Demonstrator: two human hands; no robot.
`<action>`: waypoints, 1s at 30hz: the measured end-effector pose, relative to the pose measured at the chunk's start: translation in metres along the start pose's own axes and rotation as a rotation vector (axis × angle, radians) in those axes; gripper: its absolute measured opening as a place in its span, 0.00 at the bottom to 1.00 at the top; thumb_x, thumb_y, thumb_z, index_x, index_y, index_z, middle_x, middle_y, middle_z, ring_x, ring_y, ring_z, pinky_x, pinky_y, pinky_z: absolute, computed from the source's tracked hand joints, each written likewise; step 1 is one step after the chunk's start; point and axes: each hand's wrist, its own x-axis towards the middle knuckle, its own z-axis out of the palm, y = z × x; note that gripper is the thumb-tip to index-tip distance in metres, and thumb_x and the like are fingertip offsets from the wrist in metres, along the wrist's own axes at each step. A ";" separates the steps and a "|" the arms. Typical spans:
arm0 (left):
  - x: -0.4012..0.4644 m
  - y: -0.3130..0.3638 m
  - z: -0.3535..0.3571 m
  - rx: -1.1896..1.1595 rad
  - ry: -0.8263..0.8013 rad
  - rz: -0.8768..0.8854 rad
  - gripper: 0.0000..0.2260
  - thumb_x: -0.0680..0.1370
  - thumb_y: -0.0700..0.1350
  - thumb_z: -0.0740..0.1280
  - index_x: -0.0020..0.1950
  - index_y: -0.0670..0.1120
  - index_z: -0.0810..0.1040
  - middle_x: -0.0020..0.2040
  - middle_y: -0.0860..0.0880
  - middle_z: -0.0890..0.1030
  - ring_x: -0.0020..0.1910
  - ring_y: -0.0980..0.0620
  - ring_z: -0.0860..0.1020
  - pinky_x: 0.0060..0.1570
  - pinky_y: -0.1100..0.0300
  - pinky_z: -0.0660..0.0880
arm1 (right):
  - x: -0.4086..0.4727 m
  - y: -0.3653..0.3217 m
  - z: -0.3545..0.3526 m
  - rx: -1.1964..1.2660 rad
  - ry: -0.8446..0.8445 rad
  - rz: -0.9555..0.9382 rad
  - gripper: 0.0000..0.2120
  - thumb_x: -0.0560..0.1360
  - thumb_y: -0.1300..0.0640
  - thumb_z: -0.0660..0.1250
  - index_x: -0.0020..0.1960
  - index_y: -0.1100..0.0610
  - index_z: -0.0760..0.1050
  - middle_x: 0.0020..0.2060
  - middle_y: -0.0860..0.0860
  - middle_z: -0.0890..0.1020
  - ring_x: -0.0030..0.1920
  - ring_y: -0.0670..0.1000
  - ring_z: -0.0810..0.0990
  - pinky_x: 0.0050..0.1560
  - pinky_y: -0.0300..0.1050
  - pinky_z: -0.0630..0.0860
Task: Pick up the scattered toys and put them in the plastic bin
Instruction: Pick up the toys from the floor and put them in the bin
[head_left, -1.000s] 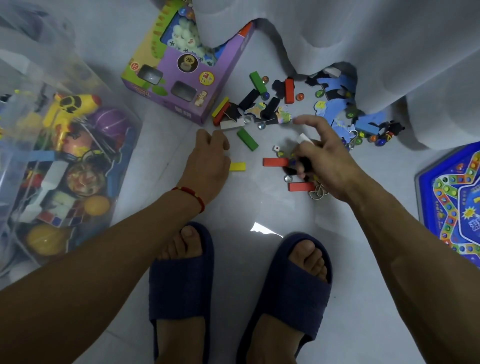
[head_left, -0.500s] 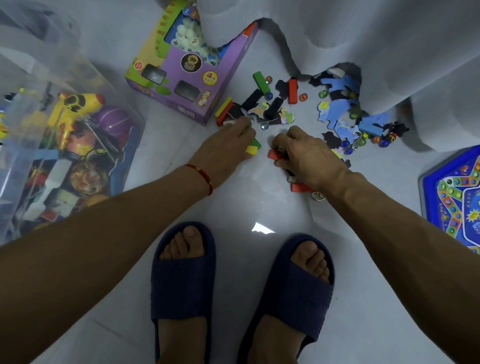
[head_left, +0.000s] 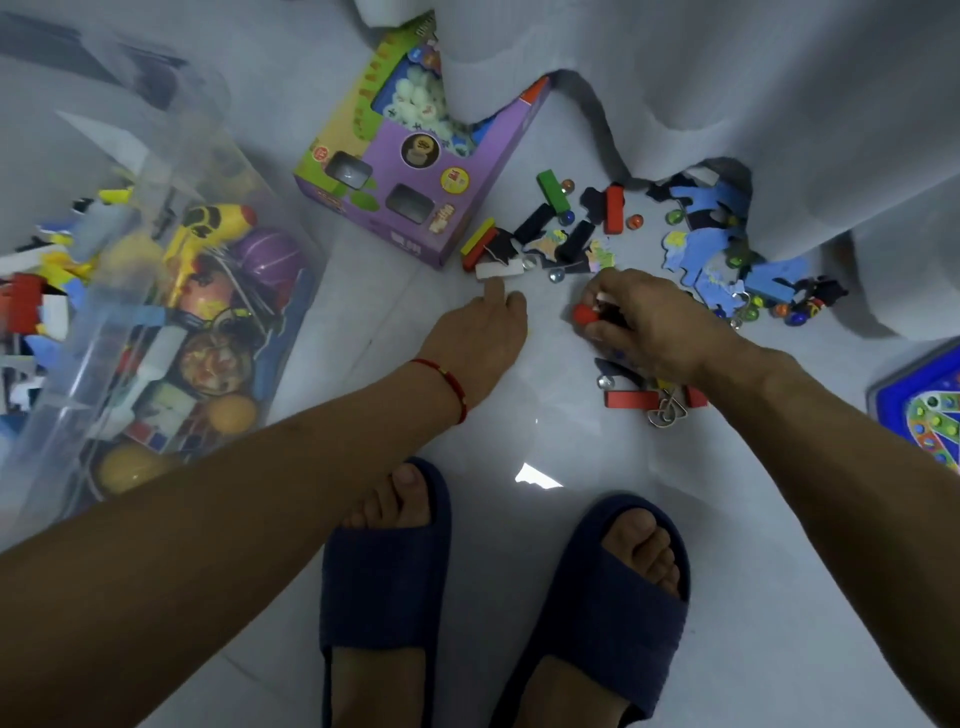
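**Small pieces on the floor, bin already well filled**

Head view. The person crouches over the scattered toys (head_left: 582, 228) on the pale floor (head_left: 519, 426), beside the curtain (head_left: 727, 104).

- Right hand (head_left: 644, 325): fingers curled round a red block (head_left: 584, 314), with other small pieces bunched in the same grip.
- Left hand (head_left: 480, 338): one finger stretched toward a white block (head_left: 498, 269), its tip at or just short of the block's edge; the rest look tucked under. Whether it carries anything, I cannot tell.
- Handling, my guess: blocks light and stiff, easy pinched by the long sides. Marbles (head_left: 634, 222) slick and apt to roll, so scoop them. Flat puzzle pieces (head_left: 696, 249) need an edge lifted first.
- Plastic bin (head_left: 171, 171), clear, at left: holds a yellow toy gun (head_left: 213, 228), a purple ball (head_left: 270, 252), yellow balls, odd blocks.
- Purple box (head_left: 415, 208): white balls show through its window.
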 end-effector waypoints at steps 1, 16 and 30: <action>-0.003 0.001 -0.001 -0.127 0.024 -0.064 0.10 0.78 0.43 0.67 0.55 0.37 0.75 0.54 0.35 0.76 0.36 0.42 0.77 0.32 0.53 0.74 | -0.004 -0.001 -0.003 0.125 0.047 0.028 0.08 0.78 0.51 0.68 0.55 0.47 0.72 0.48 0.49 0.78 0.47 0.51 0.78 0.43 0.40 0.73; -0.134 -0.074 -0.227 -1.797 0.718 -0.827 0.05 0.81 0.42 0.62 0.51 0.44 0.77 0.35 0.46 0.74 0.28 0.52 0.70 0.25 0.62 0.69 | 0.027 -0.240 -0.095 1.495 -0.499 -0.096 0.04 0.77 0.58 0.65 0.46 0.60 0.74 0.37 0.57 0.76 0.34 0.53 0.77 0.30 0.42 0.75; -0.142 -0.121 -0.220 -1.271 1.120 -0.793 0.09 0.78 0.40 0.64 0.57 0.42 0.78 0.55 0.57 0.81 0.56 0.56 0.80 0.56 0.62 0.77 | 0.023 -0.313 -0.058 1.520 -0.267 0.002 0.08 0.82 0.58 0.61 0.56 0.60 0.76 0.48 0.60 0.78 0.48 0.56 0.77 0.56 0.56 0.77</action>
